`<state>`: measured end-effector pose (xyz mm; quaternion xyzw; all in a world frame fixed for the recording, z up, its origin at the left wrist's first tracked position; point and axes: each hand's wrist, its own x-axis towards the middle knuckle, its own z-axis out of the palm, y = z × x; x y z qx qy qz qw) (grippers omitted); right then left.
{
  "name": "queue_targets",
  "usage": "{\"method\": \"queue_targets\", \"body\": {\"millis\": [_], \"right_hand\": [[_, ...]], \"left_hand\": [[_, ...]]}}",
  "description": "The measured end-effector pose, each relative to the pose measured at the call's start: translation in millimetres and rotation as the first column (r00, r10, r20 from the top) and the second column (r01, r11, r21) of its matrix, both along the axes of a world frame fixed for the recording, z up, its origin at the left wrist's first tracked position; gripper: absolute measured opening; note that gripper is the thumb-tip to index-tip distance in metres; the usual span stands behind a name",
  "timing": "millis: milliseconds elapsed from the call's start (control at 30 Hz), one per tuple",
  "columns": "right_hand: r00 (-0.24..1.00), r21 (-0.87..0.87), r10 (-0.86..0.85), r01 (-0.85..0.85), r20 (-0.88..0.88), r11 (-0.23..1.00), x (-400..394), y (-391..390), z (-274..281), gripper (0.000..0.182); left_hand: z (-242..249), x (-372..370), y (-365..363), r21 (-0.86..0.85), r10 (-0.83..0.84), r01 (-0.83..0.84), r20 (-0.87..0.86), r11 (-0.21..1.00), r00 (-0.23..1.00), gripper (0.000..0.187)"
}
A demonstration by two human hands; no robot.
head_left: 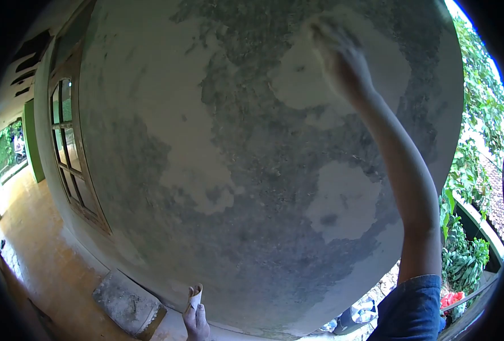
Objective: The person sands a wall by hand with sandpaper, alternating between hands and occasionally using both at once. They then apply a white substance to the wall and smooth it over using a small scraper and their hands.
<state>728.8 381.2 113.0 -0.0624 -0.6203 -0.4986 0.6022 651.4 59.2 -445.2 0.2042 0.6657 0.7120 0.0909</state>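
Note:
A large wall [252,187] with patchy grey-green and pale plaster fills most of the head view. My right hand [343,57] is raised against its upper right part, over a pale patch. Motion smears the fingers, so whether anything lies beneath them cannot be made out. Low in the view, near the foot of the wall, my left hand [196,323] is closed with its fingers pointing up. Between them is a small pale folded piece of sandpaper-like paper [195,298].
A wooden-framed window [70,148] is set in the wall at left, above a yellowish floor [53,238]. A dusty grey slab [126,301] lies at the wall's base. Green plants [467,256] and a dark container [351,319] stand at right.

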Motion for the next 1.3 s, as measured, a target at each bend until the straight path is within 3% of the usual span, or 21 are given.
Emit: {"method": "queue_targets", "body": {"millis": [33, 167, 233, 333, 367, 433, 533, 567, 633, 733, 833, 867, 900, 967, 1033, 1067, 1100, 1167, 1200, 1267, 1300], "right_hand": [[0.985, 0.073, 0.000, -0.013, 0.173, 0.997, -8.0, -2.6, -11.2, 0.032], [0.945, 0.072, -0.062, 0.041, 0.322, 0.997, 9.9, -1.3, 0.7, 0.035], [0.995, -0.197, 0.096, -0.096, -0.009, 0.976, 30.6, 19.3, 29.1, 0.042], [0.989, -0.161, 0.035, -0.058, -0.145, 0.985, 23.6, 19.0, 13.3, 0.043], [0.989, -0.162, 0.021, -0.044, -0.144, 0.986, 17.1, 13.2, -2.5, 0.043], [0.988, -0.024, -0.109, 0.112, 0.112, 0.993, 5.6, -0.2, -38.4, 0.040], [0.965, 0.048, -0.113, 0.104, 0.236, 0.993, 9.5, -5.4, -50.9, 0.033], [0.965, 0.046, -0.121, 0.113, 0.231, 0.993, 14.1, -2.3, -40.5, 0.033], [0.994, -0.108, -0.104, 0.101, -0.025, 0.989, 25.9, 7.1, -9.5, 0.040], [0.998, -0.172, -0.034, 0.025, -0.051, 0.985, 13.8, 4.6, -11.6, 0.040], [0.966, -0.055, -0.144, 0.159, 0.213, 0.986, -17.0, -26.2, -75.4, 0.039], [0.926, -0.008, -0.194, 0.208, 0.325, 0.978, -22.9, -32.6, -93.8, 0.039], [0.925, -0.008, -0.196, 0.210, 0.326, 0.978, -23.3, -29.1, -101.8, 0.039], [0.858, -0.073, -0.093, 0.149, 0.505, 0.986, -20.4, -22.7, -110.9, 0.040], [0.929, -0.086, -0.086, 0.124, 0.360, 0.989, -10.6, -18.8, -83.2, 0.041], [0.974, -0.095, -0.079, 0.101, 0.211, 0.990, -8.3, -18.2, -72.6, 0.042], [0.974, -0.097, -0.082, 0.104, 0.211, 0.990, -11.6, -18.4, -71.9, 0.042], [0.992, -0.189, -0.123, 0.116, -0.024, 0.975, -26.5, -21.7, -72.6, 0.040], [0.992, -0.191, -0.124, 0.117, -0.027, 0.975, -34.6, -29.5, -82.0, 0.040], [0.930, -0.167, -0.057, 0.126, 0.363, 0.978, -46.9, -47.8, -108.3, 0.041], [0.930, -0.170, -0.056, 0.125, 0.363, 0.977, -46.9, -46.1, -106.3, 0.041]], "left_hand": [[1.5, -7.1, 1.4, -0.005, -0.004, 0.004, -0.002, 1.000, 1.000, 0.031], [8.1, -33.5, 9.2, -0.033, -0.037, 0.036, -0.018, 0.999, 0.999, 0.031], [10.3, -44.8, 13.1, -0.054, -0.068, 0.067, -0.027, 0.996, 0.997, 0.031], [10.9, -56.2, 24.8, -0.072, -0.123, 0.121, -0.033, 0.990, 0.992, 0.032], [13.2, -57.5, 27.6, -0.078, -0.141, 0.137, -0.036, 0.987, 0.989, 0.032], [15.1, -60.0, 34.0, -0.091, -0.174, 0.170, -0.041, 0.981, 0.984, 0.032], [18.1, -66.1, 40.8, -0.118, -0.218, 0.210, -0.055, 0.971, 0.974, 0.032], [20.3, -69.2, 43.2, -0.127, -0.230, 0.221, -0.063, 0.967, 0.971, 0.032], [24.8, -74.0, 47.5, -0.145, -0.256, 0.243, -0.079, 0.959, 0.963, 0.033], [28.7, -80.2, 53.7, -0.172, -0.299, 0.280, -0.098, 0.945, 0.949, 0.033], [31.2, -81.4, 57.7, -0.186, -0.333, 0.310, -0.105, 0.932, 0.937, 0.033], [27.8, -82.4, 62.2, -0.054, -0.297, 0.293, -0.226, 0.955, 0.928, 0.032], [24.9, -84.1, 64.7, 0.081, -0.240, 0.282, -0.339, 0.956, 0.910, 0.031], [17.8, -89.4, 61.8, 0.046, -0.264, 0.292, -0.305, 0.955, 0.915, 0.032], [17.1, -96.7, 63.6, 0.018, -0.284, 0.301, -0.274, 0.954, 0.919, 0.032], [17.8, -99.4, 65.3, 0.072, -0.263, 0.308, -0.359, 0.949, 0.896, 0.032], [18.3, -101.0, 65.9, 0.123, -0.238, 0.320, -0.438, 0.940, 0.867, 0.032], [21.7, -95.6, 69.1, 0.124, -0.209, 0.282, -0.414, 0.951, 0.886, 0.031], [23.1, -94.8, 69.7, 0.125, -0.175, 0.240, -0.389, 0.963, 0.904, 0.031], [21.1, -98.6, 65.8, 0.078, -0.233, 0.275, -0.346, 0.958, 0.909, 0.031], [20.3, -100.2, 62.8, 0.032, -0.288, 0.311, -0.299, 0.950, 0.910, 0.031]]}}
